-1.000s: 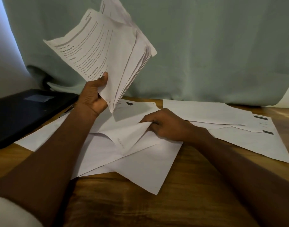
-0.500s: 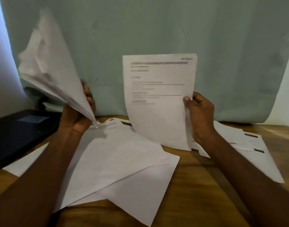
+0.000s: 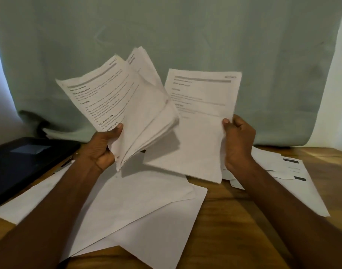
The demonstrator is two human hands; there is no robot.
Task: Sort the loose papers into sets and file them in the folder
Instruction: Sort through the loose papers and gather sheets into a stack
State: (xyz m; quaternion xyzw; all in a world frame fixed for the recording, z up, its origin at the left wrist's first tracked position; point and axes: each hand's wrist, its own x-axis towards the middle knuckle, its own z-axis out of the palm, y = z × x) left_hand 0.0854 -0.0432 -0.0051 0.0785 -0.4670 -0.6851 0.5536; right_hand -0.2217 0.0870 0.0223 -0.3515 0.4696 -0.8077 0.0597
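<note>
My left hand (image 3: 103, 147) grips a fanned stack of printed papers (image 3: 127, 105) by its lower edge, held upright above the table with the printed side toward me. My right hand (image 3: 237, 141) pinches the right edge of a single printed sheet (image 3: 199, 123), which stands upright just right of the stack and touches it. Loose white sheets (image 3: 139, 206) lie face down on the wooden table (image 3: 234, 230) below both hands. More loose sheets (image 3: 294, 171) with black bars lie at the right. A black folder (image 3: 20, 164) lies shut at the left.
A pale green curtain (image 3: 185, 35) hangs along the back edge of the table. The folder partly covers a white sheet (image 3: 24, 202) at the left. Bare wood shows at the front right.
My left hand has swung the stack back toward the middle and turned its printed face to me. The right hand keeps the single sheet raised, now beside the stack.
</note>
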